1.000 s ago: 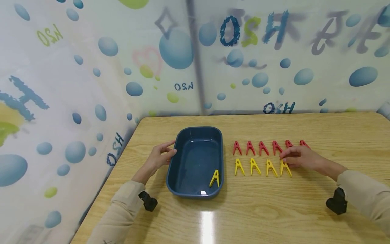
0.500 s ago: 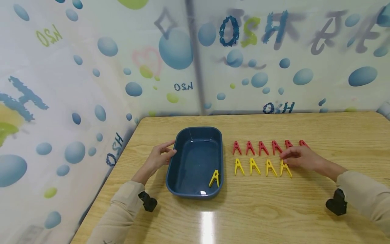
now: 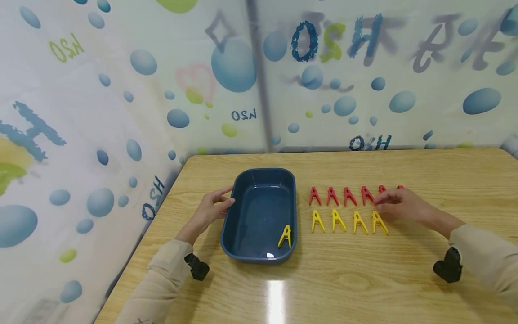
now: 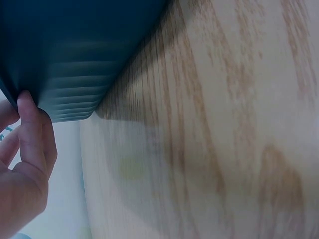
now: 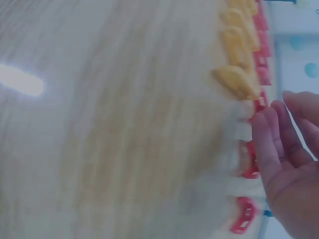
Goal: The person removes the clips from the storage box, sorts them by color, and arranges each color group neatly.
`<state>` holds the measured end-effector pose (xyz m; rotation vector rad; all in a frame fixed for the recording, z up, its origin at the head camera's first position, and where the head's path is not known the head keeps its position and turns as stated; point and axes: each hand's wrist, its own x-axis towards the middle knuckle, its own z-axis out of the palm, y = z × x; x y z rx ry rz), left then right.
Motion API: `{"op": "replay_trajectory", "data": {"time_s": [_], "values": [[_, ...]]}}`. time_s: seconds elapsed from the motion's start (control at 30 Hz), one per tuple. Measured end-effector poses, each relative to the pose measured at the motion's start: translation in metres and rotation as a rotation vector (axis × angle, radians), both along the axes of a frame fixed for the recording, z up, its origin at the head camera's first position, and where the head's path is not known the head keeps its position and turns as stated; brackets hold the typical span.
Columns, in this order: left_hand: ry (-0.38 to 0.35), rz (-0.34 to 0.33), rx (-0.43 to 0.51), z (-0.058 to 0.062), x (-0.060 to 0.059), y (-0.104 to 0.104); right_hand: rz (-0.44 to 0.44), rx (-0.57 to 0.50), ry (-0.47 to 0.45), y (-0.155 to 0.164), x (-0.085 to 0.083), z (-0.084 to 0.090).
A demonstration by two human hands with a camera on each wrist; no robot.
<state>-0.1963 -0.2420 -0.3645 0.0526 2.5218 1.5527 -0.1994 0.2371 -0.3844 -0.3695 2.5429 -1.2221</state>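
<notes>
My left hand (image 3: 210, 209) holds the left rim of a dark blue tray (image 3: 259, 207); in the left wrist view a fingertip lies against the tray's outer wall (image 4: 65, 55), under the rim. One yellow clothespin (image 3: 286, 231) lies inside, at the tray's near right corner. My right hand (image 3: 398, 206) hovers just beyond the rightmost yellow clothespin (image 3: 376, 217) of a row on the table. Its fingers are fairly straight and, in the right wrist view, hold nothing. Behind stands a row of red clothespins (image 3: 349, 196); the hand partly hides the rightmost ones.
The wooden table (image 3: 344, 279) carries the tray and both rows, which lie to the tray's right. A patterned wall cloth (image 3: 323, 103) borders the table's back edge and its left side. Black wrist cameras sit below both sleeves.
My right hand has drifted slightly up and away from the rightmost yellow clothespin, which stays on the table. My left hand and the tray have not visibly moved.
</notes>
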Motion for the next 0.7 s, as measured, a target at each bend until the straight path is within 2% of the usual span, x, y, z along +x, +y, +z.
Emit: {"op": "replay_trajectory", "data": {"time_s": [0.17,0.33,0.57,0.7], "values": [[0.009,-0.013,0.008,0.001,0.001,0.000,0.000,-0.063,0.002,-0.005,0.000,0.016],[0.009,-0.019,0.007,0.001,0.002,-0.001,0.031,-0.084,0.005,-0.024,-0.001,0.035],[0.005,-0.016,0.006,0.001,0.002,0.001,0.142,-0.137,-0.033,-0.065,-0.001,0.063],[0.012,-0.016,-0.003,0.001,0.001,0.000,0.223,-0.152,-0.044,-0.090,-0.005,0.072]]}}
